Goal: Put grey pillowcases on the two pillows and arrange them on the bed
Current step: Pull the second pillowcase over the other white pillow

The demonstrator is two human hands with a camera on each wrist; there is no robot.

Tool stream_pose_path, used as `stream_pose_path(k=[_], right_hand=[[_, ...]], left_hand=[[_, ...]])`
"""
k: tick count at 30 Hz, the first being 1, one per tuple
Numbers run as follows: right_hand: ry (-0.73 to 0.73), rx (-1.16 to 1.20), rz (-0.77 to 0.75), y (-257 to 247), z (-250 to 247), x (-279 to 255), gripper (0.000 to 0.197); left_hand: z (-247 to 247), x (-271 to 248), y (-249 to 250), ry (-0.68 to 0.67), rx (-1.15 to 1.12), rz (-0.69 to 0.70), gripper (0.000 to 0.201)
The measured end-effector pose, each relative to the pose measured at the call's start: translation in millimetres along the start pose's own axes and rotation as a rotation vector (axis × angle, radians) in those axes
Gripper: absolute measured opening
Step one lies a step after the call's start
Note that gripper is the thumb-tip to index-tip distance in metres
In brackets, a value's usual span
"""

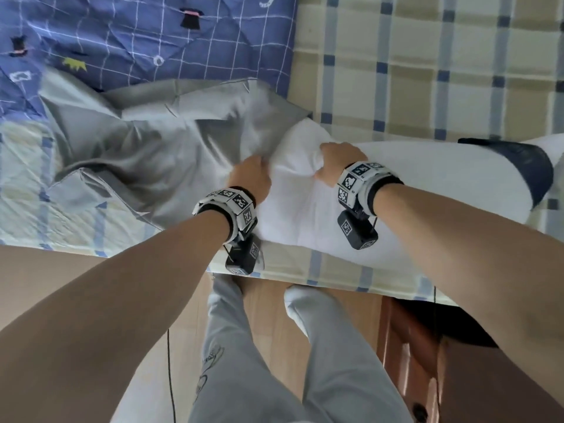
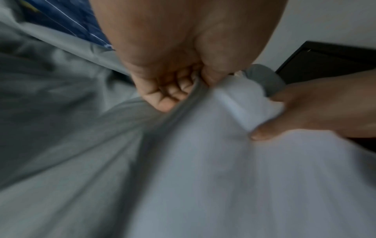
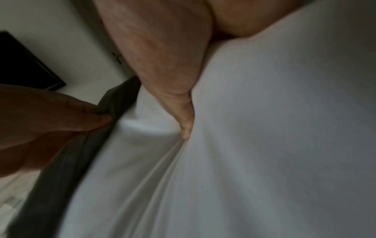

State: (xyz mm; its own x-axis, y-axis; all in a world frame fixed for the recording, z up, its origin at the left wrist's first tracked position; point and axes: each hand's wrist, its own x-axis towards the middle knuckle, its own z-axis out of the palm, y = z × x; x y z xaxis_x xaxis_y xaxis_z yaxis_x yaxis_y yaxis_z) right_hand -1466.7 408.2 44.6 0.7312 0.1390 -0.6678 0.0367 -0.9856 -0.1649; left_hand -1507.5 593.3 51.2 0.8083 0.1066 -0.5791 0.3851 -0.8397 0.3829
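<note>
Right now both hands work at one end of the plump white pillow (image 1: 320,215), which lies on the checked yellow-and-blue bed sheet (image 1: 427,71) close to the bed's near edge. The left hand (image 1: 251,178) is clenched around the hem of the crumpled grey fabric pillowcase (image 1: 146,148); in the left wrist view its fingers (image 2: 171,93) curl tightly over the grey edge, thumb pressed against them, right where the grey cloth meets the pillow. The right hand (image 1: 338,161) grips the pillow's bunched end, fingers dug into the white fabric from above and thumb (image 3: 186,127) pressing into it from below, so that folds radiate from the grip. The two hands sit just beside each other at the pillowcase mouth. The pillowcase spreads away from the pillow towards the blue quilt with a white grid and small printed figures (image 1: 146,35), its far end lying over that quilt's edge. Beyond the pillow's other end, a dark navy cloth piece (image 1: 525,166) rests against it; what it belongs to cannot be told.
</note>
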Motion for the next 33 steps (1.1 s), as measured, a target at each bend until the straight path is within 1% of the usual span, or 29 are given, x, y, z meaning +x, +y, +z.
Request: stream_pose_path(k=[1, 3, 5, 6, 8, 9, 10, 12, 14, 15, 17, 18, 20, 21, 22, 23, 24, 26, 28, 29, 31, 33], right_hand=[[-0.013, 0.024, -0.014, -3, -4, 1, 0.036], [-0.039, 0.093, -0.045, -15, -11, 5, 0.035], [-0.016, 0.204, -0.071, -30, -16, 7, 0.027], [-0.001, 0.275, -0.101, -37, -18, 6, 0.027], [0.010, 0.468, -0.153, -50, -21, 1, 0.029], [-0.011, 0.547, -0.166, -54, -22, -2, 0.030], [-0.048, 0.578, -0.173, -59, -22, -6, 0.033], [-0.115, 0.492, -0.140, -65, -20, -6, 0.044], [-0.107, 0.341, -0.110, -67, -23, -4, 0.060], [-0.088, 0.221, -0.090, -64, -24, -2, 0.070], [-0.077, -0.051, -0.020, -52, -24, -2, 0.090], [-0.092, -0.141, 0.006, -45, -20, -2, 0.099], [-0.147, -0.207, 0.054, -32, -6, 1, 0.115], [-0.165, -0.218, 0.071, -32, 0, 3, 0.118], [-0.181, -0.220, 0.088, -35, 6, 6, 0.117], [-0.194, -0.208, 0.103, -42, 11, 8, 0.107], [-0.203, -0.183, 0.108, -50, 15, 8, 0.090], [-0.191, -0.097, 0.083, -62, 20, 9, 0.049], [-0.172, 0.046, 0.071, -64, 15, 8, 0.019], [-0.179, 0.127, 0.062, -63, 6, 6, 0.016], [-0.210, 0.203, 0.064, -54, -14, -1, 0.027], [-0.235, 0.248, 0.083, -47, -37, -16, 0.024]], left_hand=[[-2, -9, 12, -0.033, -0.025, 0.049, 0.029], [-6, -29, 37, -0.155, -0.075, 0.153, 0.030], [-6, -42, 50, -0.256, -0.098, 0.188, 0.033], [-8, -46, 50, -0.269, -0.124, 0.174, 0.034], [-17, -47, 36, -0.258, -0.150, 0.096, 0.036], [-23, -46, 23, -0.250, -0.127, 0.056, 0.037], [-27, -46, 9, -0.247, -0.088, 0.029, 0.037], [-35, -48, -17, -0.245, 0.008, 0.000, 0.033], [-38, -47, -32, -0.213, 0.043, 0.016, 0.030], [-38, -46, -36, -0.182, 0.020, 0.023, 0.029], [-39, -37, -36, -0.093, -0.072, -0.021, 0.027], [-39, -29, -35, -0.041, -0.126, -0.057, 0.025], [-40, -15, -30, 0.043, -0.271, -0.126, 0.024], [-40, -8, -29, 0.062, -0.362, -0.161, 0.025], [-40, -3, -27, 0.059, -0.425, -0.191, 0.028], [-38, 0, -25, 0.027, -0.449, -0.204, 0.030], [-37, 1, -22, -0.013, -0.440, -0.206, 0.030], [-32, 5, -20, -0.061, -0.444, -0.211, 0.027], [-32, 0, -22, -0.089, -0.511, -0.206, 0.034], [-34, -5, -22, -0.080, -0.524, -0.195, 0.035], [-35, -13, -19, -0.082, -0.512, -0.146, 0.029], [-37, -23, -11, -0.072, -0.456, -0.065, 0.021]])
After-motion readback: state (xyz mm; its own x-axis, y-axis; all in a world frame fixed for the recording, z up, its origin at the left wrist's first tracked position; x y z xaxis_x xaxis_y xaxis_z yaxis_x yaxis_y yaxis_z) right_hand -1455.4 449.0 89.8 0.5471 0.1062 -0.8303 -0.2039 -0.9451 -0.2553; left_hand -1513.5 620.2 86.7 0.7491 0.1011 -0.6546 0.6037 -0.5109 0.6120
